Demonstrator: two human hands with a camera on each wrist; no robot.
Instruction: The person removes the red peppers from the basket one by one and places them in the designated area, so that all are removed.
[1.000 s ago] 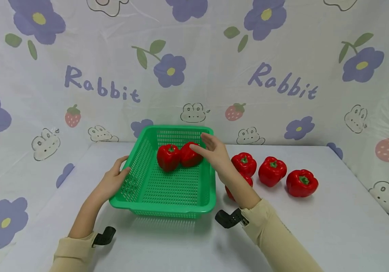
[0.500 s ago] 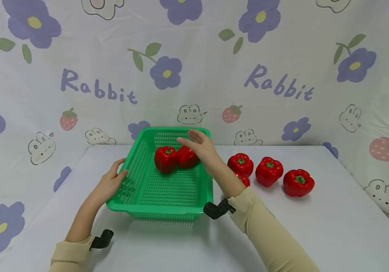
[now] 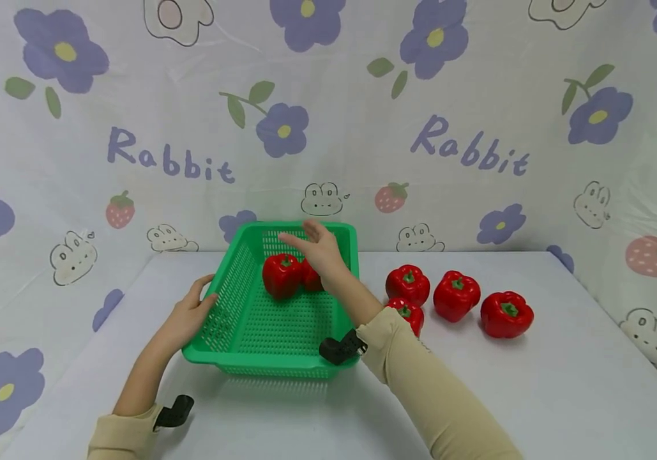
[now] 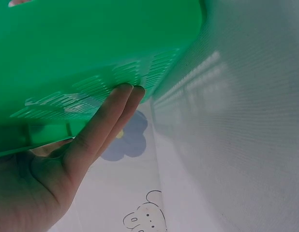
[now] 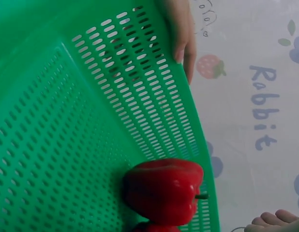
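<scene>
Steadying the green basket (image 3: 248, 319) with my left hand (image 3: 187, 313), fingers flat against its left wall, I hover my right hand (image 3: 319, 249), fingers spread and holding nothing, over two red peppers (image 3: 282, 275) at its far end.

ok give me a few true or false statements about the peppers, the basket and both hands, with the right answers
1. Two red peppers lie in the green basket. True.
2. The right hand grips a pepper. False: it hovers open above them, holding nothing.
3. The left hand rests on the basket's left side. True.
4. Six peppers sit on the table. False: four peppers on the table, right of the basket.
5. The basket is blue. False: green.
</scene>
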